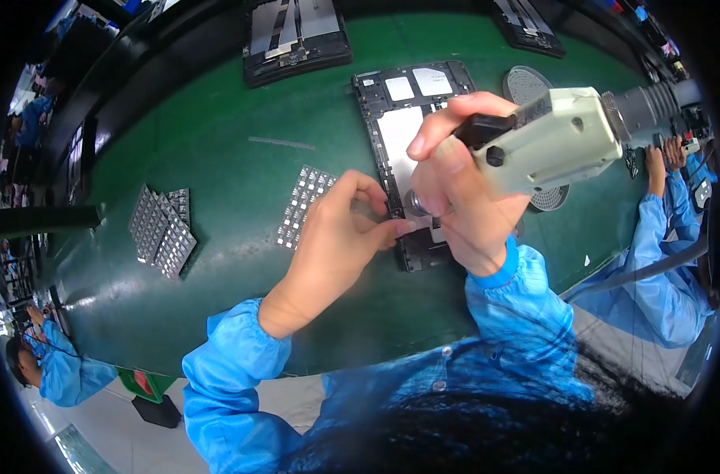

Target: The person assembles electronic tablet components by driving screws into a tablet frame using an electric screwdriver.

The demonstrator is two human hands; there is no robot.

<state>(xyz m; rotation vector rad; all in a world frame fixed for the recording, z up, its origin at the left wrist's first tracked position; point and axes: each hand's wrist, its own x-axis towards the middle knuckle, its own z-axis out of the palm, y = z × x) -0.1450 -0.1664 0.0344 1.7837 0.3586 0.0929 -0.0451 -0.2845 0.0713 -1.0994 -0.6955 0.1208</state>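
My right hand [470,189] is wrapped round a pale green electric screwdriver [557,138] with a black lever, held at a slant over an open tablet-like device [399,130]. The screwdriver's nose points down at the device's lower part; its tip is hidden. The device has a black frame with white panels inside. My left hand [336,221] has its fingers curled, with thumb and fingertips closed on the device's left edge near the screwdriver's nose. Anything small between those fingertips is hidden. Beside that hand lies a sheet of small silver-and-black pieces [303,197], partly covered by it.
More sheets of small pieces [163,229] lie in a stack on the green table [234,189], near a thin clear strip [282,143]. A grey ribbed tray [526,83] sits behind the screwdriver. Another open device [297,39] stands at the back. People in blue sleeves [652,237] work alongside.
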